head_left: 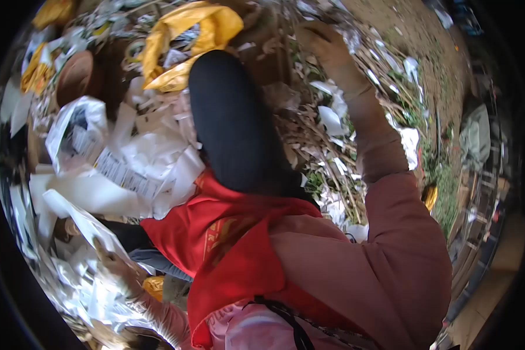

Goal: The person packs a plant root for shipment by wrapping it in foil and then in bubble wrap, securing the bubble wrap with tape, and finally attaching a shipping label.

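At the lower left, my left hand (118, 269) pinches the edge of a white plastic sheet (79, 216), which stretches up and to the left from my fingers. My right hand (324, 45) is far out at the top, over twigs and scraps; it is dark and blurred, and its fingers cannot be made out clearly. Between my arms is my black-clad knee (230, 111), with a red apron (239, 256) below it. A yellow plastic bag (221, 26) lies just beyond the knee. Crumpled clear plastic with a printed label (125, 172) lies left of the knee.
A brown round bowl (76, 76) stands at the upper left, near another yellow bag (36, 73). Twigs, leaves and white scraps (332, 119) cover the ground beside my right arm. A grey-green bundle (475, 137) lies at the far right.
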Tool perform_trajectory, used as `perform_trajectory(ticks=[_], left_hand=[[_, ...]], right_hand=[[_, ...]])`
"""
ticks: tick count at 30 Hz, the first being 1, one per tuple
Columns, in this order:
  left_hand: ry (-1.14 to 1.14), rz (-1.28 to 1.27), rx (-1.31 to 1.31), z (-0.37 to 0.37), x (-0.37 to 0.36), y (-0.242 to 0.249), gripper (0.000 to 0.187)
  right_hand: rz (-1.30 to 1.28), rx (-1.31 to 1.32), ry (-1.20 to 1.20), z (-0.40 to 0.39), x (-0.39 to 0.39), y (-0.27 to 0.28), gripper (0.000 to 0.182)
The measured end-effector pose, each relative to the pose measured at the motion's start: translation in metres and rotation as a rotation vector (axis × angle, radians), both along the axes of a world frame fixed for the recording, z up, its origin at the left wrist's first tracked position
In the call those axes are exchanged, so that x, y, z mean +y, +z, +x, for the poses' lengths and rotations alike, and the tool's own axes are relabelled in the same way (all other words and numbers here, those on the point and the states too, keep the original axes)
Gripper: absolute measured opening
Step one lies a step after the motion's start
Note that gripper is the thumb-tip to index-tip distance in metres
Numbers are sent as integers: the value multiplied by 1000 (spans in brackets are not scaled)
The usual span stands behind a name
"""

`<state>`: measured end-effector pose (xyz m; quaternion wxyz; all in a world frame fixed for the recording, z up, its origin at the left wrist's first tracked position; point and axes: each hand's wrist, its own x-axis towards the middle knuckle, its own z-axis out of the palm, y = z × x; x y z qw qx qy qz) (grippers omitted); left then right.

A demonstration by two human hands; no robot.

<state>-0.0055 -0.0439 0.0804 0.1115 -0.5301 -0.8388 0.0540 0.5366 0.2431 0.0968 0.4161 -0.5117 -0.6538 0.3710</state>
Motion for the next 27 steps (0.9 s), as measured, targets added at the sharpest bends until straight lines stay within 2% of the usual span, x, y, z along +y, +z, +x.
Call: perform_trajectory(ticks=[1,2,3,4,5,6,7,9,11,12,15,16,19,20,23,24,25,27], left_hand=[[-141,-22,-32,-11,-11,-18,56],[-93,-123,-89,-17,-18,-37,57],[-39,-226,-141,-12,-17,-49,57],[-112,-346,-100,-7,-19,-61,59],[-64,-430,-124,7,-13,-67,58],[-73,-500,-129,14,-9,-79,56],[-77,-568,-134,19,-5,-88,54],[-62,-628,-171,32,7,-89,52],[-77,-624,-220,38,14,-89,53],[-57,-612,-294,43,20,-85,53],[-123,-542,-371,38,24,-89,52],[-111,-485,-437,36,25,-91,49],[-46,-302,-571,39,33,-84,46],[70,-298,-589,59,46,-62,41],[80,1,-761,64,55,-60,36],[51,52,-745,76,65,-48,33],[10,141,-810,87,70,-44,32],[-99,326,-934,109,86,-35,31]], right_hand=[[21,-249,-95,48,1,-17,22],[-24,-438,-62,98,-1,-46,25],[-189,-482,-98,120,-18,-86,28],[-355,-537,-129,140,-34,-124,32],[-630,-438,-232,141,-57,-151,36],[-752,-593,-135,124,-81,-153,40],[-803,-868,-25,127,-97,-198,47],[-805,-925,-185,115,-141,-263,55],[-729,-1201,-305,80,-158,-260,58],[-720,-1269,-297,86,-158,-284,58],[-846,-1201,-122,99,-136,-297,55],[-766,-1249,-129,94,-134,-280,51],[-862,-1019,-157,87,-113,-222,48],[-913,-920,-104,89,-103,-206,46],[-839,-793,51,98,-96,-171,45],[-788,-561,-5,100,-97,-163,48],[-722,-159,-49,87,-102,-135,51],[-776,117,94,65,-93,-72,59]])
